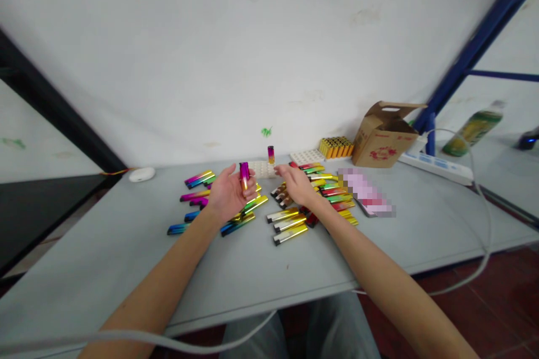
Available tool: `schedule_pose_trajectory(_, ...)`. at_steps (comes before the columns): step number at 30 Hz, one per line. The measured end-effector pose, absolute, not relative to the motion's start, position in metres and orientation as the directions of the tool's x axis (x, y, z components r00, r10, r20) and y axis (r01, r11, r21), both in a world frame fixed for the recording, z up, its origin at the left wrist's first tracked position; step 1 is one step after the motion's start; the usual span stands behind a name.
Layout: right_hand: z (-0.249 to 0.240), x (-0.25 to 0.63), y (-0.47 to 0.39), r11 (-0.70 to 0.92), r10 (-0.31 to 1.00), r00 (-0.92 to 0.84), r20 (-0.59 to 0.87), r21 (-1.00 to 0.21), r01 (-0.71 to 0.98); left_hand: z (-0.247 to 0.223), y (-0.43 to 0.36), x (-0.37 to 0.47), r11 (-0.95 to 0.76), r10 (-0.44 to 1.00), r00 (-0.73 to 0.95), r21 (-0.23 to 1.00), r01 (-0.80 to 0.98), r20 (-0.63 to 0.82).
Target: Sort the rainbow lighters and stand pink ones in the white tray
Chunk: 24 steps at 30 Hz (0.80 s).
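My left hand (229, 193) holds a purple-to-gold lighter case (244, 175) upright, palm turned up. My right hand (297, 184) hovers palm down over a heap of shiny gradient lighter cases (332, 193), its fingers reaching toward a white perforated tray (263, 169). One case (270, 154) stands upright in that tray. More cases (197, 180) lie scattered to the left, and several gold-tipped ones (289, 224) lie in front of my right hand.
A second white tray (306, 156) and a block of yellow lighters (336, 147) sit by the wall. A brown cardboard box (383, 137), a power strip (438, 167), a bottle (474, 129) and a white oval object (142, 174) also rest on the grey table (126, 258).
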State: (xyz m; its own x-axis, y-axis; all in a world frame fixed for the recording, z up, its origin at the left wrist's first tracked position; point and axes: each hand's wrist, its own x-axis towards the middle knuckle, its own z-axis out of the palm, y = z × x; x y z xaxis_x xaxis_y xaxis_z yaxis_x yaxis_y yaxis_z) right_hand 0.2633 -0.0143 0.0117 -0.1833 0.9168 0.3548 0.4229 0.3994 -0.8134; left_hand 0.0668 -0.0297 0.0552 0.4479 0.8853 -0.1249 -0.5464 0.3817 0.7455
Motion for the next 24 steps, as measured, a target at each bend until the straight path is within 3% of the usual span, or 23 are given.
schedule_pose_trajectory(3,0.004,0.266,-0.016,0.576,0.812,-0.402,0.424,-0.466,0.672,0.058,-0.033,0.066,0.394,0.875,0.461,0.773,-0.496,-0.15)
schedule_pose_trajectory(7,0.002,0.265,-0.018,0.603,0.785,-0.497,0.369,-0.274,0.749,0.061,-0.036,0.066,0.404,0.829,0.543,0.816,-0.414,-0.136)
schedule_pose_trajectory(14,0.003,0.263,-0.019,0.58,0.799,-0.5,0.333,-0.208,0.788,0.048,-0.033,0.071,0.264,0.811,0.583,0.921,-0.286,-0.052)
schedule_pose_trajectory(19,0.003,0.263,-0.019,0.58,0.801,-0.504,0.324,-0.205,0.789,0.035,-0.027,0.075,0.118,0.894,0.448,0.967,-0.226,-0.004)
schedule_pose_trajectory(24,0.002,0.263,-0.02,0.573,0.805,-0.496,0.327,-0.207,0.793,0.039,-0.03,0.076,0.205,0.896,0.442,0.925,-0.321,-0.045)
